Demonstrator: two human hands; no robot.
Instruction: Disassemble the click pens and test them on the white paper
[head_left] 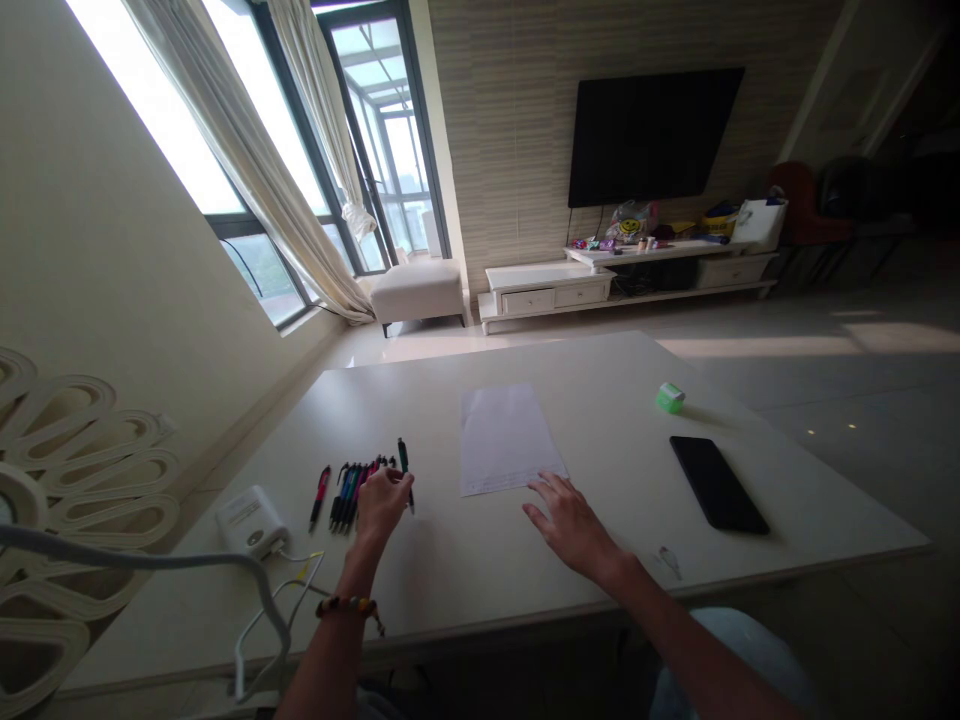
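Observation:
Pinched in the fingers of my left hand (384, 500) is a dark pen (403, 457), held nearly upright at the right end of a row of pens. Several pens (346, 497) with coloured barrels lie side by side just left of that hand, partly hidden by it. A red and black pen (320, 498) lies a little apart, farther left. My right hand (566, 520) has its fingers spread, with the fingertips at the lower right corner of a white sheet of paper (504, 435). Small writing runs along the sheet's near edge.
On the white table (465, 570) a black phone (718, 485) lies at the right, below a small green and white box (670, 398). A clear small item (669, 563) lies near the front edge. A white charger (253, 522) with cables stands at the left.

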